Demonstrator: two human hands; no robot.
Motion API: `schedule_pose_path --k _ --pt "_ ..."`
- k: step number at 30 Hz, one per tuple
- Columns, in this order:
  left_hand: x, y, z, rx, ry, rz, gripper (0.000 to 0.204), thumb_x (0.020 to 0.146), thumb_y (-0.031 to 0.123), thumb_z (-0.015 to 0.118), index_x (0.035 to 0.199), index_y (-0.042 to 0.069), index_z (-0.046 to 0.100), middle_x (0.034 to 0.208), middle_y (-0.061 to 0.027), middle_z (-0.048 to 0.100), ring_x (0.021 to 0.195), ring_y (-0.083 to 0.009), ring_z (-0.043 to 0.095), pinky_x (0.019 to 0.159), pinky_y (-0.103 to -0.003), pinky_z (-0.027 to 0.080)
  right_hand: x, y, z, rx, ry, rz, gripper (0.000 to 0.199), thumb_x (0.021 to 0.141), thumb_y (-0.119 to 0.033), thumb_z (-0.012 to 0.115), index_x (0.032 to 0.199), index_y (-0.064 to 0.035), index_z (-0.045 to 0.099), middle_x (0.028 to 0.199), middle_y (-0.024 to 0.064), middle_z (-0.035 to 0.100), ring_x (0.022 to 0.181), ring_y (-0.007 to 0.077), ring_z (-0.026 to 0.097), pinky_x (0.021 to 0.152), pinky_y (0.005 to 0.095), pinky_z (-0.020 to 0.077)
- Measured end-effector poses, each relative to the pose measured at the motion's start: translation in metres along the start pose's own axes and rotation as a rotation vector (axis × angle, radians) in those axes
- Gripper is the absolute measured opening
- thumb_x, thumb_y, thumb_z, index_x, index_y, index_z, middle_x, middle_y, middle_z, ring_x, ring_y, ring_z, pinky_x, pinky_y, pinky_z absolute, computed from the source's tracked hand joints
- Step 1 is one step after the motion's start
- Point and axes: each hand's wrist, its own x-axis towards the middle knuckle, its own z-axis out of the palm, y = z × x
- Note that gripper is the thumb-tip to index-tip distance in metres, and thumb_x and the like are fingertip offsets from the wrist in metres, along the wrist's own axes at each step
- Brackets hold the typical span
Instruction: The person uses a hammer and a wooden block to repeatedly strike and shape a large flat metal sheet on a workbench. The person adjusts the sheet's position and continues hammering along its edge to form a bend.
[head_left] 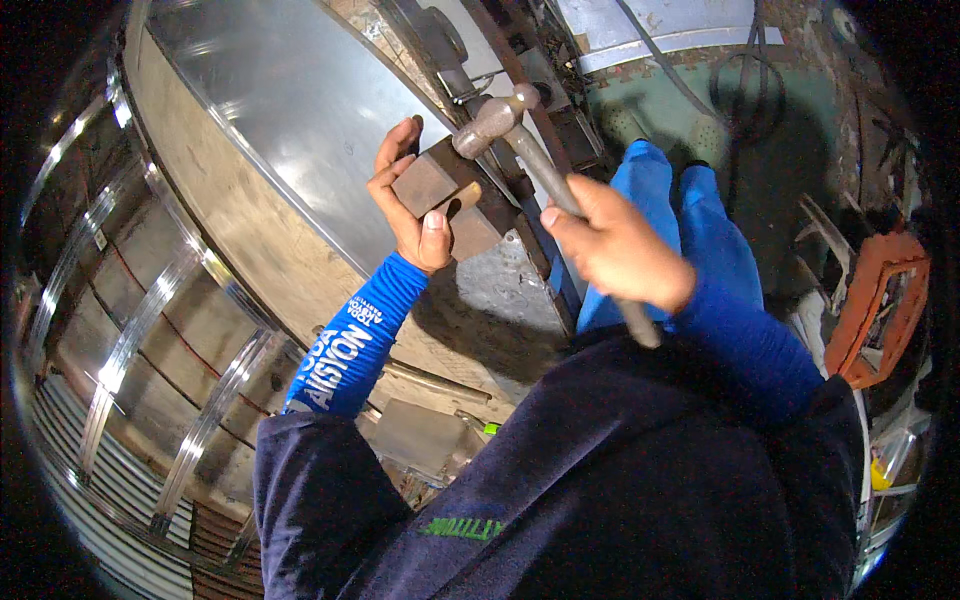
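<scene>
My left hand grips a brown block, its thumb on the near side and fingers around the far left. Against this block lies a short tan piece, whose kind I cannot make out. A second brown block face shows just below it; whether both belong to one piece is unclear. In my right hand is a ball-peen hammer, held by its handle. The hammer's head is over the block's upper right corner; I cannot tell whether they touch.
Shiny sheet metal covers part of the wooden bench. Long metal channels stand at the left. A thin rod lies near my left elbow. An orange frame is at the right, and a dark cable coils on the floor.
</scene>
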Motion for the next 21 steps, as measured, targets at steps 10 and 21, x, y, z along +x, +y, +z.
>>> schedule_pose_path --k 10,21 --pt "0.004 0.004 0.0 0.006 -0.018 0.014 0.061 0.094 0.048 0.057 0.13 0.004 0.033 0.152 -0.0306 0.032 0.144 -0.0447 0.035 0.121 -0.057 0.024 0.002 -0.006 -0.005 0.239 0.263 0.099 0.017 0.103 -0.025 0.057 0.095 -0.0093 0.054 0.062 0.0018 0.051 0.042 0.0109 0.047 0.034 0.0295 0.0358" --pt "0.001 0.003 -0.001 0.037 0.014 -0.036 0.062 0.095 0.052 0.055 0.129 0.003 0.035 0.151 -0.0301 0.034 0.143 -0.0439 0.037 0.12 -0.056 0.025 -0.029 0.0 -0.063 0.456 0.154 0.266 0.028 0.106 -0.038 0.054 0.093 -0.0137 0.048 0.06 -0.0034 0.042 0.039 0.0063 0.038 0.032 0.0264 0.0343"
